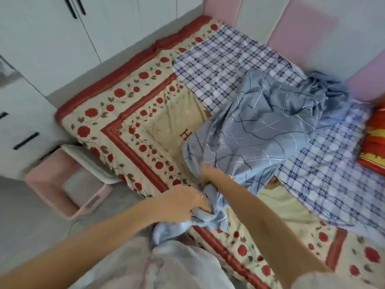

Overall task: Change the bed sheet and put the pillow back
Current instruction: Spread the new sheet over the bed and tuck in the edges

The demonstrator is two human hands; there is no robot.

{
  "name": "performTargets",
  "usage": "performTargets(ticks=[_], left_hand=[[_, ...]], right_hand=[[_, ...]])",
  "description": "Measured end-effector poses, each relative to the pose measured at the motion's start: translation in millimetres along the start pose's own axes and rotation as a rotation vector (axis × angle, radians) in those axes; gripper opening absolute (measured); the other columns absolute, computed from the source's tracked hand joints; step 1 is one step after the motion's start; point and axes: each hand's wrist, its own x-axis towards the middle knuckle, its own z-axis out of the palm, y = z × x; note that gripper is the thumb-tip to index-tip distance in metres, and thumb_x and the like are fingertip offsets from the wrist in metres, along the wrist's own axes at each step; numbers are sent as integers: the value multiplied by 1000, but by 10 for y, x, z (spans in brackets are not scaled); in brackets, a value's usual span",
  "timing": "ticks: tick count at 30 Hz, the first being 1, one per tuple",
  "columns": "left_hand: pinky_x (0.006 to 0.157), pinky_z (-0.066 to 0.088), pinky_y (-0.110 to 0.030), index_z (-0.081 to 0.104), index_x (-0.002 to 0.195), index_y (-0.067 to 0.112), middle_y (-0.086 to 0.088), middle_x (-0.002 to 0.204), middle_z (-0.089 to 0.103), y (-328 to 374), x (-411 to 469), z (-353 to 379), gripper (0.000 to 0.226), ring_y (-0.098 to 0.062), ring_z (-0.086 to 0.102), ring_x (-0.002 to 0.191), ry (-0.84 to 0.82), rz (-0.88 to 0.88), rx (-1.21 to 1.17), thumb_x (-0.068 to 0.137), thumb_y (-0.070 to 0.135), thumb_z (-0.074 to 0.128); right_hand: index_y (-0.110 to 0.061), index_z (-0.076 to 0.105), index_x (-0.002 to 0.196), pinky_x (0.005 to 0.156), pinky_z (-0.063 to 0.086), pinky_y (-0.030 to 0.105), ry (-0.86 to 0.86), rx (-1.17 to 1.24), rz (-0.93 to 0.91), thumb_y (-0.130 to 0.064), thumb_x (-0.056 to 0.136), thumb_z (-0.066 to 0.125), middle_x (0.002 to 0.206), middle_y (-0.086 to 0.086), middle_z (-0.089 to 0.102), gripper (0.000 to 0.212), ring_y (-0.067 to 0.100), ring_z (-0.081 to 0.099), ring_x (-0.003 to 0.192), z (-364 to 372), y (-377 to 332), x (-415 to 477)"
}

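Observation:
A light blue sheet with thin white and dark lines lies bunched across the middle of the bed. My left hand grips a gathered end of it at the bed's near edge. My right hand grips the same sheet just above and to the right. Under it lies a blue-and-white checked sheet, spread toward the headboard and the right side. Below both is a cream quilt with red roses and red borders. An orange and yellow pillow shows at the right edge, partly cut off.
Pink and white padded panels line the wall behind the bed. White cupboards with black handles stand to the left. A pink step stool sits on the grey floor by the bed's left corner.

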Motion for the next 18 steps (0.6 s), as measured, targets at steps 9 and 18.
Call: performTargets(ticks=[9,18], left_hand=[[55,48,-23,26,143,29,2,119,52,-339,-331,-327,76,-5,57,64,367,-430,-364,82,-3,57],[79,52,-45,56,118,3,-15,110,61,-436,62,-628,32,-29,60,90,631,-477,-408,87,-1,49]], right_hand=[[-5,60,108,65,51,26,366,1262,-41,-6,98,35,82,7,68,27,25,61,88,-1460,491,-267],[-26,50,78,97,38,27,1277,1158,-736,-9,79,47,125,-15,37,17,18,45,118,-2354,592,-1931]])
